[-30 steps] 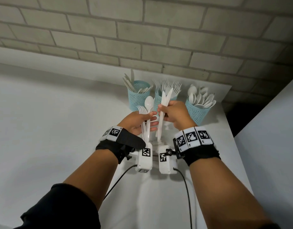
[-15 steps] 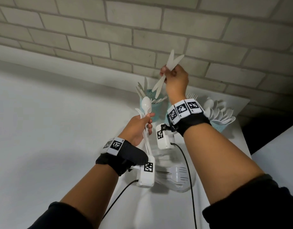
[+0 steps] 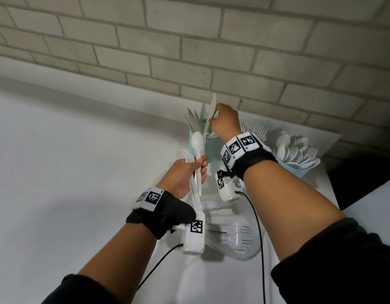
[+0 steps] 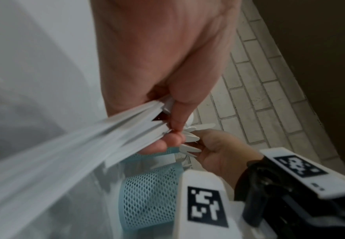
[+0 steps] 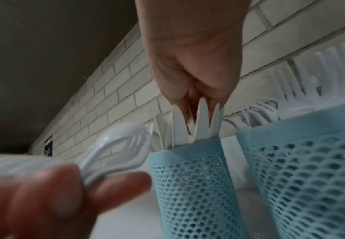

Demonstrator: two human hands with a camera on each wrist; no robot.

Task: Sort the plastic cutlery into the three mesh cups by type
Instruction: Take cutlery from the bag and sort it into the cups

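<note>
The right hand is up over the leftmost pale blue mesh cup on the white bench, the one bristling with white plastic knives — and that is why it is there, because its fingers are curled round a couple of white plastic knife handles, blades pointing up, lowering them in among their own kind. From the right wrist view the fingertips sit right at the tops of the knives standing in that cup, so my read is the release is close, though whether the grip has begun to loosen I cannot tell.

The left hand hangs lower and nearer the person, clamped on a mixed bundle: one white plastic spoon sticking up highest, white plastic forks beside it, handles fanning out below the fist. It is serving as the holding rack — stock waiting while the other hand delivers one type at a time.

The middle mesh cup, mostly hidden behind the right wrist, shows white fork tines; the right-hand mesh cup is packed with white spoon bowls. A clear plastic container lies on the bench under the forearms.
</note>
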